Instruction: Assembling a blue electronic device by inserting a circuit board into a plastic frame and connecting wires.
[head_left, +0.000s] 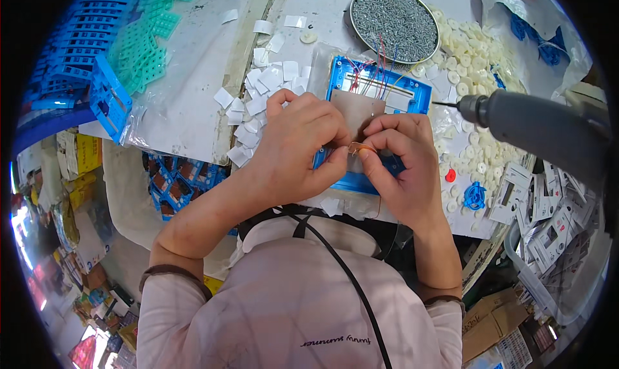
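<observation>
Pale pink top w/ brown cuffs, black cord.

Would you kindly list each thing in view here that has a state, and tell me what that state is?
Left hand: fingers pinched on a thin copper wire.
Right hand: fingers pinched on the same wire.
Blue frame: lying flat on the bench, open side up, coloured wires showing inside.
Round tin: uncovered, full of screws.
Power screwdriver: hanging at the right, unheld.
White paper tabs: loose, scattered in a heap.
</observation>
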Demonstrator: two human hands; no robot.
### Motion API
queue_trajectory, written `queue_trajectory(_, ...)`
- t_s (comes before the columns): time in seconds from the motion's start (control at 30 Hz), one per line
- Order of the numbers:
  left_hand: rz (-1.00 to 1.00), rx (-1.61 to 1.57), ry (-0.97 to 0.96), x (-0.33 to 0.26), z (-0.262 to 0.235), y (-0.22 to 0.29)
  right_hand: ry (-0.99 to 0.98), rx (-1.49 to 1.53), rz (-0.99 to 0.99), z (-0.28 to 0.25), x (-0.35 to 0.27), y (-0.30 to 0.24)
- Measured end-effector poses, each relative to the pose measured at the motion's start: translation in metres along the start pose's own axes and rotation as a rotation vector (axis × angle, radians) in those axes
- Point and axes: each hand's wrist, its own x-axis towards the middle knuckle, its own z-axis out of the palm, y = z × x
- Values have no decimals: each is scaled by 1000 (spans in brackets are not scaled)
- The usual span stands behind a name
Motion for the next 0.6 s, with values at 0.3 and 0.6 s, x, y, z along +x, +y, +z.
queue_trajectory(0.3, -15, -58, -41, 0, 0, 1, 48, -78, -50, 3, 2, -1)
queue_trajectory(0.6, 80, 12, 143, -3, 15, 11, -20, 36, 3, -1, -4, -11)
